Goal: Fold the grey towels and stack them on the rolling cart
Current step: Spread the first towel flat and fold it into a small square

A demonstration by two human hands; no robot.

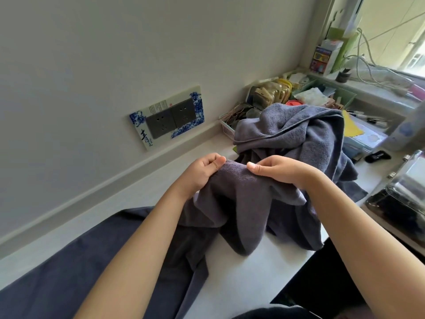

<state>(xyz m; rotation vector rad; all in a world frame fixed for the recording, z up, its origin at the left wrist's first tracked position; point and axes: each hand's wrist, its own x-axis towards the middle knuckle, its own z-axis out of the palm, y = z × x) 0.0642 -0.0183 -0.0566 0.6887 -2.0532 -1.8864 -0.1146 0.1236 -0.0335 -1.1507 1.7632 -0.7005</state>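
Two bare forearms reach over a white desk (230, 286) as the left hand (202, 172) and right hand (279, 169) pinch the top edge of a grey towel (241, 203), fingers curled round the cloth, lifting it above the desk; a heap of grey towels (305, 139) lies just behind.

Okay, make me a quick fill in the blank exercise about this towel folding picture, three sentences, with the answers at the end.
1. Both the left hand and the right hand pinch the edge of a grey ____.
2. The pile of towels lies ____ the hands, farther from the person.
3. The power sockets are mounted on the ____.

Missing words: towel; behind; wall
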